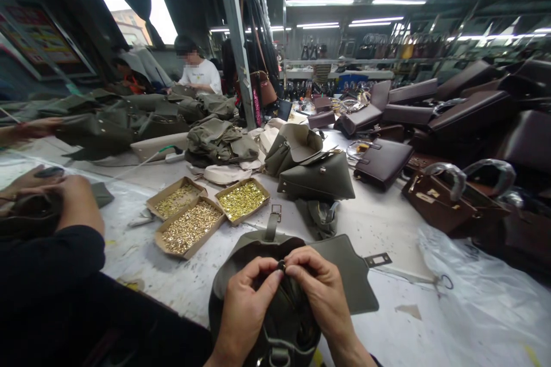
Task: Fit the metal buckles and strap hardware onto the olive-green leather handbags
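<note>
An olive-green bag [228,266] stands at the table's front edge, its mouth facing me. My left hand [247,298] and my right hand [321,292] meet over it, thumbs and forefingers pinched together at a small dark piece [281,265]. That piece is too small to name, and I cannot tell if it belongs to the bag. A flap [344,275] with a metal-plated tab [379,260] spreads out to the right. Behind the bag's rim a strap with a buckle [276,213] sticks up. The bag's inside is mostly hidden by my hands.
Cardboard trays of small gold-coloured hardware [189,226] lie left of centre. More olive bags [318,175] stand behind; brown handbags [447,195] pile up at right beside clear plastic [486,292]. A co-worker's hands [64,189] hold a bag close on the left.
</note>
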The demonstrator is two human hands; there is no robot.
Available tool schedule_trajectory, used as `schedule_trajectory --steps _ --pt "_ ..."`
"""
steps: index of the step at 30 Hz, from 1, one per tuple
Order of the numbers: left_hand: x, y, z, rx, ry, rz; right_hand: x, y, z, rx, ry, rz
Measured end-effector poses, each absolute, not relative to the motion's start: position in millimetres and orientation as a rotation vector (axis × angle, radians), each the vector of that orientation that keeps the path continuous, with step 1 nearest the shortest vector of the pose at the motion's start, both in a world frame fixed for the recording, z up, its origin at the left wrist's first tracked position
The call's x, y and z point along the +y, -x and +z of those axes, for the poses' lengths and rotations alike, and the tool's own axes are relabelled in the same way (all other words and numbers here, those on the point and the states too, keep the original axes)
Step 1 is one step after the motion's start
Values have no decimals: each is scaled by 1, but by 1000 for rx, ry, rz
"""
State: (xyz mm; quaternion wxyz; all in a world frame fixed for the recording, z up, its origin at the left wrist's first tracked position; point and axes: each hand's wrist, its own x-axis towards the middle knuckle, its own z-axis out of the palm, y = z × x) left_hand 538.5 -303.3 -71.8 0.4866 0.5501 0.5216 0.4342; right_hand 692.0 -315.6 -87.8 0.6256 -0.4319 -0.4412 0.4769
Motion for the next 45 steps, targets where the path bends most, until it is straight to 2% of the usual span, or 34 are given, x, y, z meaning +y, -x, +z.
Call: schedule_trajectory --steps 35,40,45 --pt "-309 -544 -70 1145 -1706 1363 -318 -688 -92 -1133 1027 968" --pt "-311 -538 -72 1066 -1733 1301 -318 -688 -94 -1052 1088 998" --pt "-311 -531 -75 1108 -1724 1303 -319 -689 -91 -1250 1090 957"
